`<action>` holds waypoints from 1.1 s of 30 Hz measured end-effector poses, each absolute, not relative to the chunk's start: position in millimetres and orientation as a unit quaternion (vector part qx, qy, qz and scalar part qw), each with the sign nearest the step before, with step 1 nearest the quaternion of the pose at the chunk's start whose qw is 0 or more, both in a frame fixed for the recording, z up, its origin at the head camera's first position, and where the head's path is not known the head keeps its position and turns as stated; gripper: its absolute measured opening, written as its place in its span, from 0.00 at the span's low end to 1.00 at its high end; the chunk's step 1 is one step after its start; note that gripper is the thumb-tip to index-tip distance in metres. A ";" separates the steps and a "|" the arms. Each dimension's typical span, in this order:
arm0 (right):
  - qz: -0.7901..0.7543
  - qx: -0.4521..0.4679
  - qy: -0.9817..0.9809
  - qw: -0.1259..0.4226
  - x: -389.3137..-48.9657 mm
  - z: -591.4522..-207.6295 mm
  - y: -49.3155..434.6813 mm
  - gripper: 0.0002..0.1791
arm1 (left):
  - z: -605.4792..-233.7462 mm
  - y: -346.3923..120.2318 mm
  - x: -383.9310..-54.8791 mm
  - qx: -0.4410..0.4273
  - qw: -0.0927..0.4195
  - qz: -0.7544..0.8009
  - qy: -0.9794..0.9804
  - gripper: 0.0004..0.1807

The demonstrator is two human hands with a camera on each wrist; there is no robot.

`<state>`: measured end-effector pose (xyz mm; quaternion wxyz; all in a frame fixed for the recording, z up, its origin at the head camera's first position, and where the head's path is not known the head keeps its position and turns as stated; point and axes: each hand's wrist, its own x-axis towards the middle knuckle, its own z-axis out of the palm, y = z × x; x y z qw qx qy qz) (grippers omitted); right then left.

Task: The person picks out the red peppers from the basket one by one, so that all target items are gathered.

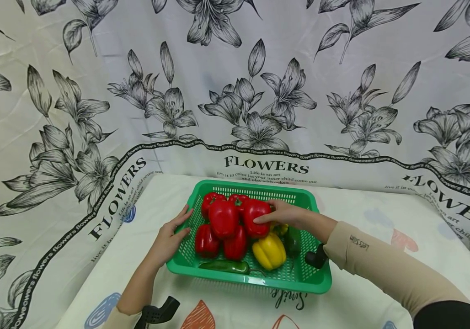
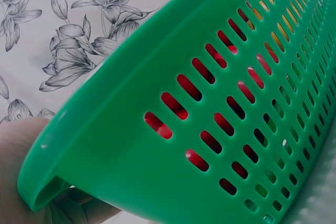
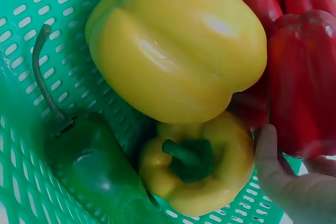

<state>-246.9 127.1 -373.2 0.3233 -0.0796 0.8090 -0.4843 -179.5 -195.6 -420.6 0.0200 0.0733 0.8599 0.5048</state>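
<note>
My left hand [image 1: 168,238] grips the left rim of a green plastic basket [image 1: 226,275]; in the left wrist view its fingers [image 2: 92,211] reach below the lip. With thumb and fingers, my right hand [image 1: 281,213] holds a red bell pepper [image 1: 255,218] at the top right of a heap of several red bell peppers [image 1: 223,219]. Nearer the front right lies a yellow bell pepper [image 1: 269,252]. The right wrist view shows a second, stemmed yellow bell pepper [image 3: 210,184] under it, beside a dark green pepper [image 3: 97,174]. A long green chili pepper [image 1: 224,267] lies along the front wall.
The basket stands on a white printed cloth [image 1: 366,219] with coloured shapes and lettering. Behind it hangs a white curtain [image 1: 325,132] with black flower drawings. Black wrist cameras [image 1: 316,257] are strapped to both arms.
</note>
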 end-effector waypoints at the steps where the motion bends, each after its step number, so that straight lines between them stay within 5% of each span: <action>1: -0.488 -0.081 0.806 0.325 -247.0 -373.7 127.2 0.35 | -420.7 -195.3 -179.6 0.073 0.020 0.504 0.860 0.28; 33: -0.552 -0.093 0.763 0.325 -245.9 -357.2 155.2 0.39 | -418.8 -193.2 -179.3 0.064 0.025 0.484 0.872 0.28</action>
